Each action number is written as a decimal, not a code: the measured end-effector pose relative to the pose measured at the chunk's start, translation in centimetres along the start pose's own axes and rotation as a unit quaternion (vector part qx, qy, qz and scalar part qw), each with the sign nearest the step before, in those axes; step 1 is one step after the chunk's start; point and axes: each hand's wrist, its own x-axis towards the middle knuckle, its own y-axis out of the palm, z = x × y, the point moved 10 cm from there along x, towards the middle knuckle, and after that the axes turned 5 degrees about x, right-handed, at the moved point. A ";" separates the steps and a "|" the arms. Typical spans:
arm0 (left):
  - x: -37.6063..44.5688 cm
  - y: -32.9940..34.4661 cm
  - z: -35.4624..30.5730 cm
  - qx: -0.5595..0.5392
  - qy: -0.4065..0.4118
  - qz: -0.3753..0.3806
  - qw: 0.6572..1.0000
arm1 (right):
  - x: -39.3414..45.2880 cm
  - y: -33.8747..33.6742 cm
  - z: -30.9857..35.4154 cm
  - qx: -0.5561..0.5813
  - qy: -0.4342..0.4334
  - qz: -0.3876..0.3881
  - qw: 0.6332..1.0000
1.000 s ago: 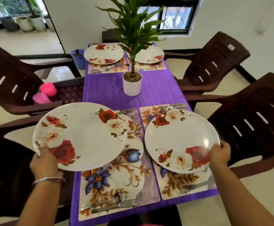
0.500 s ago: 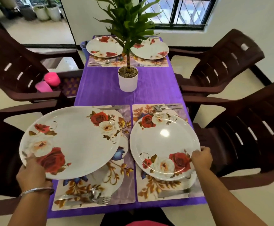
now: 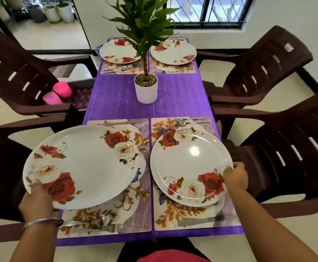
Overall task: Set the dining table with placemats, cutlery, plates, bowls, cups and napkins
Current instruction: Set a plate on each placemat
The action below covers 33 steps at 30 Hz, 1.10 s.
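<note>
Beneath my left hand (image 3: 39, 201) and right hand (image 3: 235, 178), each gripping a plate's rim, placemats (image 3: 145, 220) await centred landings.

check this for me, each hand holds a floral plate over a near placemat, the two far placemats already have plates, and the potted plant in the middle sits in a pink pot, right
Not quite: the head view shows the potted plant in a white pot, not a pink one. The rest holds: the left hand grips one floral plate, the right hand grips the other, each over a near placemat, and both far placemats carry plates.
</note>
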 end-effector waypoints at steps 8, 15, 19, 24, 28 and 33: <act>-5.4 0.7 -4.3 0.070 0.009 0.038 0.997 | -4.0 1.3 7.3 -0.107 -0.136 -0.072 0.982; -5.0 2.8 -5.4 0.137 0.051 0.088 0.985 | -14.2 14.3 17.5 0.072 -0.225 0.340 0.911; -3.4 4.7 -5.6 0.186 0.094 0.135 0.969 | -18.4 19.7 16.9 -0.025 -0.180 0.430 0.884; -1.6 6.4 -5.5 0.263 0.164 0.175 0.935 | -18.4 19.8 15.1 -0.096 -0.189 0.330 0.920; -0.6 7.9 -5.4 0.289 0.171 0.203 0.920 | -19.8 20.9 13.8 -0.095 -0.177 0.328 0.923; 1.2 9.6 -4.6 0.372 0.182 0.213 0.885 | -20.8 21.7 13.3 -0.103 -0.136 0.330 0.928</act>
